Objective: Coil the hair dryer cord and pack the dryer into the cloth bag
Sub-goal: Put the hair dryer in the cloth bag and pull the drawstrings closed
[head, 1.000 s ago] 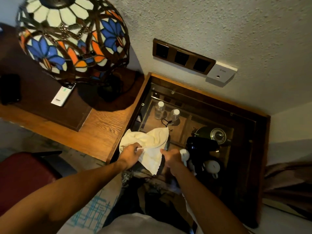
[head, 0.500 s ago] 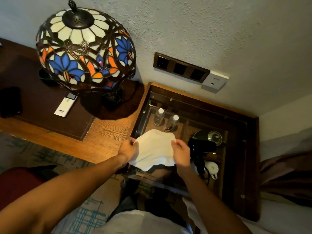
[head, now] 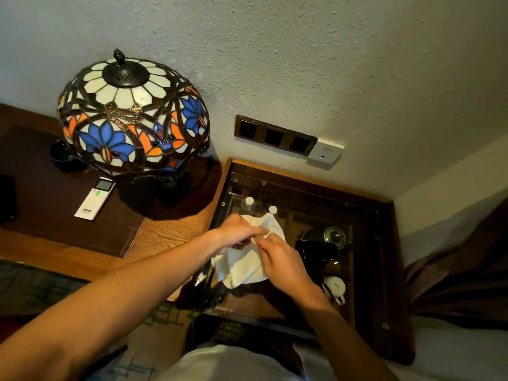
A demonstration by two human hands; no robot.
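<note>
Cloth bag [head: 244, 266] is pinched at its top by the fingers of both the left hand [head: 236, 233] and the right hand [head: 280, 259] above the glass-topped bench [head: 365, 243]. Its mouth looks closed; if it stays bunched, the black hair dryer [head: 319, 253] lying just beside it could snag going in.

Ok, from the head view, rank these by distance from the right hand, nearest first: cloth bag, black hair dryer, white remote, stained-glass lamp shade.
1. cloth bag: held in the right hand, also gripped by the left hand.
2. black hair dryer: just to its right, on the glass-topped table.
3. stained-glass lamp shade: up and left, on the desk.
4. white remote: farthest left, beside the lamp base.
</note>
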